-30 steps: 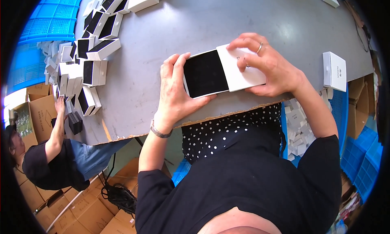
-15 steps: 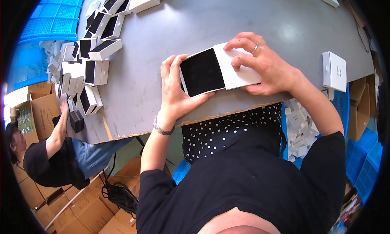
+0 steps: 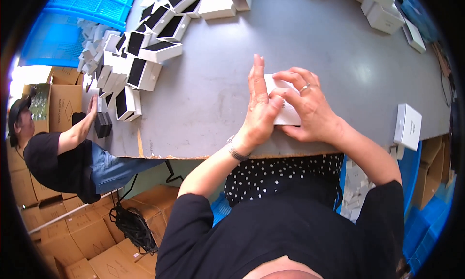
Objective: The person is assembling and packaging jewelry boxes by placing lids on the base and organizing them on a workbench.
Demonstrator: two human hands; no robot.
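Note:
A small white box point(image 3: 287, 115) lies near the front edge of the grey table point(image 3: 232, 85), held between both hands. My left hand point(image 3: 259, 109) is pressed flat against its left side, fingers straight and pointing away from me. My right hand point(image 3: 310, 109), with a ring on one finger, curls over the top and right side of the box. Most of the box is hidden by the hands; its black inside no longer shows.
Several white boxes with black inserts point(image 3: 140, 61) are piled at the table's far left. More white boxes point(image 3: 382, 12) lie at the far right, one point(image 3: 408, 126) at the right edge. Another person point(image 3: 58, 148) crouches at left among cardboard cartons point(image 3: 87, 235). A blue crate point(image 3: 68, 27) stands behind.
The box showed its black inside, held up in both hands; now it is down near the table edge, black part covered, my left hand flat against it.

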